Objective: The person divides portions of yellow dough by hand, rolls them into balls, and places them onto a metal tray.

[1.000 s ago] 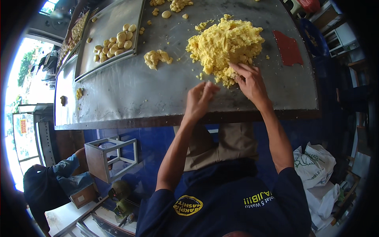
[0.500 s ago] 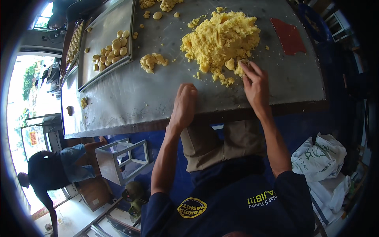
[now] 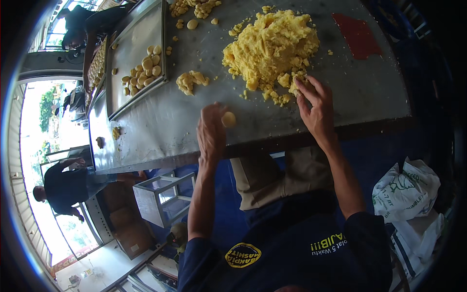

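Observation:
Along the right-hand side of my left hand is a pale, round dough ball, touching it or just clear; motion blurs the fingers, so their grip is unclear. My right hand pinches crumbly yellow filling at the lower edge of a large heap. Up and left of my left hand lies an irregular lump of pale dough on the metal table.
A metal tray of dough balls is at upper left, a red scraper at upper right. Two or more people work or walk at left, one in dark clothing. A metal stool and white sacks stand below the table.
My left hand has moved leftward, and a dough ball now shows beside it. My right hand keeps at the heap's lower edge. The person at lower left has moved upward in view.

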Demonstrator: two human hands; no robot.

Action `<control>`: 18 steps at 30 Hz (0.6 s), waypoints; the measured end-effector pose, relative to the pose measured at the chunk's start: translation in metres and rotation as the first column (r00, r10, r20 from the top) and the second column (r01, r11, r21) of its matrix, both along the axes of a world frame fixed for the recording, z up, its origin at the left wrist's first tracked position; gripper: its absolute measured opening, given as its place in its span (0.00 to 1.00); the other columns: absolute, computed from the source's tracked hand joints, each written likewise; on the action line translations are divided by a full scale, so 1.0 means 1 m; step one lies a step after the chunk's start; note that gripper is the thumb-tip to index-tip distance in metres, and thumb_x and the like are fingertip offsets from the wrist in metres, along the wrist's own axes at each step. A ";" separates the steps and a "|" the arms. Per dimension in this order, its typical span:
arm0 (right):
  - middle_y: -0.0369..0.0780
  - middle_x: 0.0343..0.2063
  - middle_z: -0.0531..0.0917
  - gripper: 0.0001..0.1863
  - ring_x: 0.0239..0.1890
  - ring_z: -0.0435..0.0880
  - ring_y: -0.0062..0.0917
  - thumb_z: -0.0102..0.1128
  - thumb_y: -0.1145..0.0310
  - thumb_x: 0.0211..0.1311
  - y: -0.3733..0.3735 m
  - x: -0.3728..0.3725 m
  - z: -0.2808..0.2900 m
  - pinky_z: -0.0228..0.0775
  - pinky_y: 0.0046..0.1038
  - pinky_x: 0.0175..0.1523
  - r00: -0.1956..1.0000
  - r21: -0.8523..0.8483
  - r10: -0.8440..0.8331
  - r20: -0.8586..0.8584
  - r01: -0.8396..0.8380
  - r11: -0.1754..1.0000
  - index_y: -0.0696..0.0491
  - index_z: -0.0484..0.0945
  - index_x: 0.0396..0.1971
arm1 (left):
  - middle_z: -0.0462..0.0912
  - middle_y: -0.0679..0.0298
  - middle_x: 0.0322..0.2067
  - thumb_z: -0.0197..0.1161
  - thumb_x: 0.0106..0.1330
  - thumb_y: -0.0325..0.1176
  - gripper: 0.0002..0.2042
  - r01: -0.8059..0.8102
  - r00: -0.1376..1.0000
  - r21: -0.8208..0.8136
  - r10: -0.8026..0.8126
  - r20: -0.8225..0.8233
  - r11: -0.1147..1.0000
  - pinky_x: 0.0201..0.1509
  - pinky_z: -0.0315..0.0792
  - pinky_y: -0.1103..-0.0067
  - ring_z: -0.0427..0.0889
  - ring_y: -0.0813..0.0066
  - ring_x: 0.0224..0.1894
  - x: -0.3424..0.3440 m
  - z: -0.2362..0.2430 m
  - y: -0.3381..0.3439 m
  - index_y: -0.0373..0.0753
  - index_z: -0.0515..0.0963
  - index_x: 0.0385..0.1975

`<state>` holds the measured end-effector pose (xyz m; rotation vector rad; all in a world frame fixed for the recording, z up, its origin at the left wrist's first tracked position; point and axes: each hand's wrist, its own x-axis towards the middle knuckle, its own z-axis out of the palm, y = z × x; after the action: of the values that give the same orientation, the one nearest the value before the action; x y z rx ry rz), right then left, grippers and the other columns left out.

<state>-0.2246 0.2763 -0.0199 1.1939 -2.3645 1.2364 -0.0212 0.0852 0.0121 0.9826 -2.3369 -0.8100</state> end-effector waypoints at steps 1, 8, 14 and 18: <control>0.43 0.52 0.78 0.21 0.51 0.76 0.41 0.65 0.75 0.59 0.002 -0.002 0.000 0.70 0.38 0.57 1.000 0.009 -0.013 0.004 0.013 1.000 0.49 0.82 0.53 | 0.83 0.49 0.48 0.50 0.76 0.35 0.11 0.022 0.998 0.005 -0.023 0.059 1.000 0.42 0.76 0.63 0.85 0.51 0.39 -0.010 0.012 -0.011 0.36 0.76 0.36; 0.44 0.53 0.77 0.22 0.53 0.75 0.42 0.64 0.76 0.59 -0.002 -0.001 0.001 0.70 0.40 0.58 1.000 0.029 0.023 -0.007 -0.023 0.999 0.48 0.82 0.55 | 0.80 0.56 0.35 0.48 0.75 0.39 0.13 -0.038 0.991 -0.409 0.086 0.101 0.912 0.58 0.58 0.61 0.75 0.57 0.47 -0.056 -0.019 -0.030 0.39 0.78 0.34; 0.43 0.55 0.75 0.24 0.55 0.74 0.41 0.63 0.76 0.60 0.001 -0.003 0.001 0.69 0.39 0.60 0.999 0.064 0.045 0.018 -0.046 0.997 0.46 0.80 0.57 | 0.82 0.55 0.33 0.43 0.77 0.41 0.19 0.053 0.994 -0.073 -0.046 0.095 0.996 0.44 0.72 0.67 0.81 0.58 0.35 -0.011 0.005 -0.026 0.37 0.81 0.39; 0.43 0.56 0.74 0.23 0.56 0.72 0.41 0.62 0.75 0.62 0.000 -0.001 0.000 0.67 0.38 0.61 0.998 0.080 0.037 0.060 -0.042 0.996 0.45 0.80 0.58 | 0.82 0.53 0.36 0.46 0.78 0.45 0.20 0.015 0.998 0.031 -0.017 0.056 0.999 0.48 0.73 0.68 0.82 0.56 0.41 0.008 0.003 -0.016 0.38 0.82 0.49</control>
<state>-0.2252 0.2767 -0.0199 1.2505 -2.4668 1.2142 -0.0135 0.0689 0.0150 1.0132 -2.3893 -0.8374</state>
